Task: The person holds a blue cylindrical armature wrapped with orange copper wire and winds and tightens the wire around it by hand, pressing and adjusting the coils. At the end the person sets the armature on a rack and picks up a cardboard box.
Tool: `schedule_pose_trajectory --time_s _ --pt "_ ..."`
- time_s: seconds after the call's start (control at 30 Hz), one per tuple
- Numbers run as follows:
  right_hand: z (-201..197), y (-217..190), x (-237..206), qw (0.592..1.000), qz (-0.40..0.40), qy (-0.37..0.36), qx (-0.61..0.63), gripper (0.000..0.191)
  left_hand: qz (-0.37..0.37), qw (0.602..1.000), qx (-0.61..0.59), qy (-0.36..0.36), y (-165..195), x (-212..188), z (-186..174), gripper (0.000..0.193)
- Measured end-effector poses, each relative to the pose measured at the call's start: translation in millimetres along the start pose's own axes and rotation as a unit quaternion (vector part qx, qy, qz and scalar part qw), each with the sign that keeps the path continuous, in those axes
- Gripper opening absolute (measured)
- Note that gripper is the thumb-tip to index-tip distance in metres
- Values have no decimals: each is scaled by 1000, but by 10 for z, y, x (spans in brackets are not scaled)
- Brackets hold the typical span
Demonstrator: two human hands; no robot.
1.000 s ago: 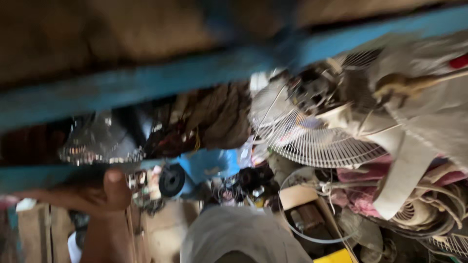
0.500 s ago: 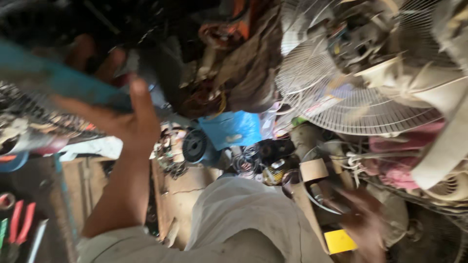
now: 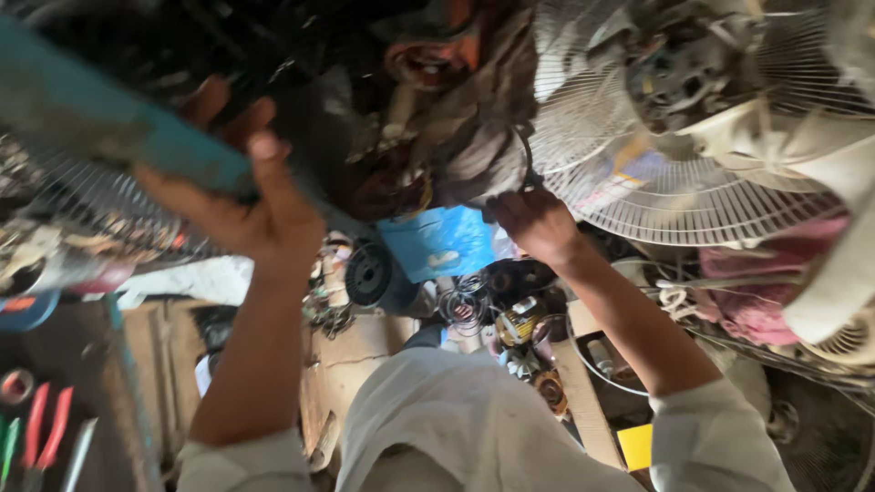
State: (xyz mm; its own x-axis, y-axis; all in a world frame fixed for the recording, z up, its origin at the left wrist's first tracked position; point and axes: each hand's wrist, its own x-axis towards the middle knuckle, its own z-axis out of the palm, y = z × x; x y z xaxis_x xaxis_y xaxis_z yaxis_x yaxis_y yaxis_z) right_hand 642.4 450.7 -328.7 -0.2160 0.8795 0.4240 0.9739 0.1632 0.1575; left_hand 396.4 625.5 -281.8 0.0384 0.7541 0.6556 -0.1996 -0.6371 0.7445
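View from the head camera over a cluttered repair bench. The left hand (image 3: pixel 239 202), at about 10 o'clock in the frame, was wrapped around a blue bar (image 3: pixel 109 123) that ran toward the upper left corner, thumb raised over its near edge and fingers curled behind it. The right hand (image 3: pixel 536 221), just right of centre at about 1 o'clock, was closed on the dark rim of a white wire fan guard (image 3: pixel 674 173), its fingertips hidden against the wires; the guard filled the 2 o'clock region, with a bare fan motor (image 3: pixel 682 64) above it. Between the two hands, at 12 o'clock, hung a brown cloth bundle (image 3: pixel 474 118); a blue plastic container (image 3: pixel 439 240) lay just beneath. Red-handled pliers (image 3: pixel 44 428) rested at 8 o'clock. As a judgement, the work appeared early: both hands had purchase, yet the guard sat among the stacked fans and nothing was seen lifted free.
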Motion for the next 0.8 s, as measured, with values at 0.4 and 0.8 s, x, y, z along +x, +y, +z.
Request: schedule_pose_trajectory --time_s 0.4,0.8 --pt "260 225 174 993 81 9 82 38 60 992 112 -30 -30 11 -85 73" --pt "-1116 72 -264 993 77 62 58 24 162 972 167 38 247 -38 235 63"
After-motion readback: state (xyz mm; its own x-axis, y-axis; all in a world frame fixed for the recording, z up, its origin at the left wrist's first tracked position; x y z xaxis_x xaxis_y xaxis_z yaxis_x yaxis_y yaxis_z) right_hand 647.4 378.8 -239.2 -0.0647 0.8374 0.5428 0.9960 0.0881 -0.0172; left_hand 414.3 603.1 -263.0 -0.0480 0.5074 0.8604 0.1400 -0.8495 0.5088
